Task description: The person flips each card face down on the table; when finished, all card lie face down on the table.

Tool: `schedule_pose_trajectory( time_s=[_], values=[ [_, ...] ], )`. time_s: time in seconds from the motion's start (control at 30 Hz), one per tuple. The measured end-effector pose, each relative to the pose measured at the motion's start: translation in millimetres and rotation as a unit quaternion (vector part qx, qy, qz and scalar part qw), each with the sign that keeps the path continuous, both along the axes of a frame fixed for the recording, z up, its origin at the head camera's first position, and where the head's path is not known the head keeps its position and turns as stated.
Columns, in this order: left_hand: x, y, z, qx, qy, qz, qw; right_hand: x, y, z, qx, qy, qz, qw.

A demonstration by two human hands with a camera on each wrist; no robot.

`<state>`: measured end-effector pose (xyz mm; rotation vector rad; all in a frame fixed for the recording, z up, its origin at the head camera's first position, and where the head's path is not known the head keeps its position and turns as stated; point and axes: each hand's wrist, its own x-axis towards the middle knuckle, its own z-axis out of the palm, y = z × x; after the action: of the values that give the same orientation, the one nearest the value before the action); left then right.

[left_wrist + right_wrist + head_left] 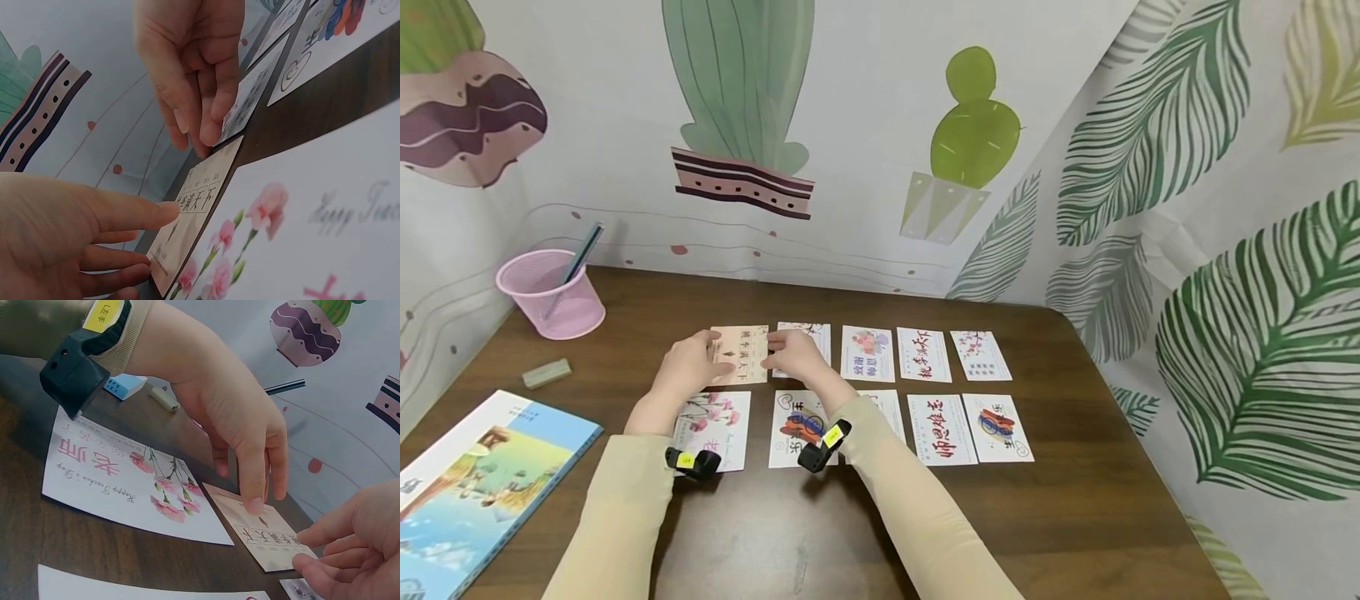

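A beige card (740,356) with printed characters lies at the left end of the back row of cards. At its left edge is my left hand (688,364), fairly straight fingers along the side and thumb tip over the face. My right hand (797,354) has its fingertips at the card's right edge, partly covering the neighbouring blossom card (818,337). In the left wrist view, the beige card (194,215) lies flat between both hands. A white card with pink carnations (722,417) is just below my left hand. My right forearm hides part of the front row.
More greeting cards, such as a red-lettered card (923,354), continue the two rows rightward. At the left stand a pink mesh pen cup (553,296) with pens, a greenish eraser-like block (546,373) and a blue book (512,475). A patterned wall covering (865,125) rises behind the table.
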<state>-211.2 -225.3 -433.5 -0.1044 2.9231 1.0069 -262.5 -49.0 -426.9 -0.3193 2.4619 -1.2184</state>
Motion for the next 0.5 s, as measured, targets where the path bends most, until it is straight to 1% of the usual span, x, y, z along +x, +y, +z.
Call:
schedule_pose_trajectory(
  time_s=[0.2,0.4,0.5],
  values=[
    [1.6,1.7,5.8,-0.012,-0.002,-0.002,0.9999,0.1,-1.1,-2.1,-0.014,-0.003,-0.010,1.000],
    [3.6,2.7,4.3,-0.014,-0.002,-0.002,0.9999,1.4,0.9,-2.4,-0.022,0.005,-0.013,1.000],
    [2.8,3.7,4.3,-0.013,-0.003,0.000,0.9999,0.0,1.8,-3.2,-0.036,0.008,-0.019,0.999]
  ],
)
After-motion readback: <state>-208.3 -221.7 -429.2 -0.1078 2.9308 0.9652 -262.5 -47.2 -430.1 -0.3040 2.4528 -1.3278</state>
